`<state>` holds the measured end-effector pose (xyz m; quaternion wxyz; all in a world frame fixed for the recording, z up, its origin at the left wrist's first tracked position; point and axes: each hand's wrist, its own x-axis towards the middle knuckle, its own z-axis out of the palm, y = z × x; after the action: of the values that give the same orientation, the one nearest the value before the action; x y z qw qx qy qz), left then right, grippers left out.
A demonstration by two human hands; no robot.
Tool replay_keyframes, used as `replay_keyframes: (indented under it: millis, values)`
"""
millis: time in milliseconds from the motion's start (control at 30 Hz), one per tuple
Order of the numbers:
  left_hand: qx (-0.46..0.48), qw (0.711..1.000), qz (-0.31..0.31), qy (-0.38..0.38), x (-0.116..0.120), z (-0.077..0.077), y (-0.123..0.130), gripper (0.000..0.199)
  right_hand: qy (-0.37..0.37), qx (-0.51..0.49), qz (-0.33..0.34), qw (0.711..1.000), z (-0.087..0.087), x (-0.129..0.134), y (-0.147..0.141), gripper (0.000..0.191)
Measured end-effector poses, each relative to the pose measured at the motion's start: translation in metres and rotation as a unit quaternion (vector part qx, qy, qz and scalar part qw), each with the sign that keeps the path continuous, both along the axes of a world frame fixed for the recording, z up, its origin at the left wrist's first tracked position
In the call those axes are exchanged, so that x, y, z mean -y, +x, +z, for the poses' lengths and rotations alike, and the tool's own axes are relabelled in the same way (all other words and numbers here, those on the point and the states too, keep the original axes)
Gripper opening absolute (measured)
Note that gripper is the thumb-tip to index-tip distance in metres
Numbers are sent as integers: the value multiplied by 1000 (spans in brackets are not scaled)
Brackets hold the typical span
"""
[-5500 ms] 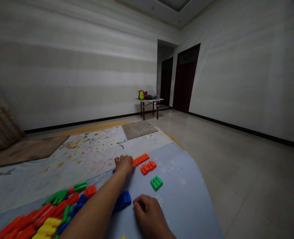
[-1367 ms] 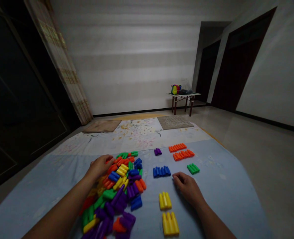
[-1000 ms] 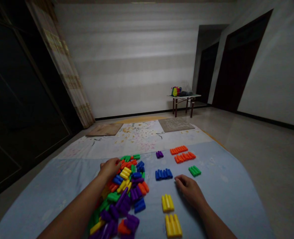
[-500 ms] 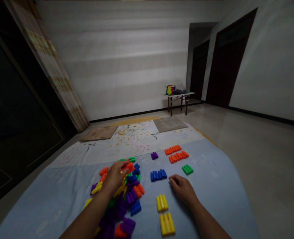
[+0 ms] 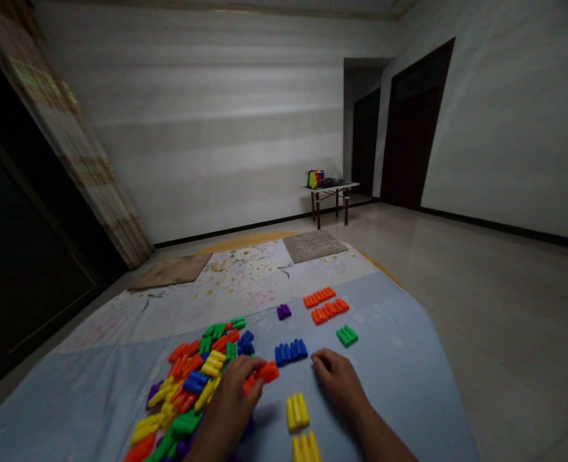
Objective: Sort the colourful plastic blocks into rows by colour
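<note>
Your left hand (image 5: pixel 235 388): fingers clamped on orange pieces (image 5: pixel 267 371), carried rightward off pile (image 5: pixel 185 367) since earlier frame, now just short of blue row (image 5: pixel 291 351). Your right hand (image 5: pixel 337 380): curled on blue cloth (image 5: pixel 399 385), cannot tell if fingertips touch. From it, yellow sets (image 5: pixel 298 412) at 7 to 8 o'clock, pile at 9, blue row just beside at 10, green set (image 5: pixel 347 335) and orange rows (image 5: pixel 330 311) at 12, purple piece (image 5: pixel 284 312) at 11.
</note>
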<state>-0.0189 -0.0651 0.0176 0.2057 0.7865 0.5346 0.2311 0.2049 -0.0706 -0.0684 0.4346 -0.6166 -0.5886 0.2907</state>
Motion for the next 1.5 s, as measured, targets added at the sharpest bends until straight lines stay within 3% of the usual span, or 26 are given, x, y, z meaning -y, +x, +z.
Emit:
replay_keyframes:
  millis: [367,700,833,1033,1233,1500]
  values:
    - [30,999,1,-12,14,3,16,19,-26,-20,-2,999,-10,0,-1,35]
    - [35,998,46,34,61,-3,-14,22,-4,13,5,1000,-11,0,2,37]
    - [43,998,27,33,72,-4,-18,22,20,1,-10,1000,-6,2,2,37]
    - [15,1000,-11,4,77,-24,-14,24,28,30,-37,999,-3,4,-1,36]
    - [-51,998,18,-26,73,-47,-9,25,33,31,-36,998,-2,3,-1,35]
    - [-102,994,0,-39,75,-41,-4,19,40,29,-30,998,-1,1,0,33]
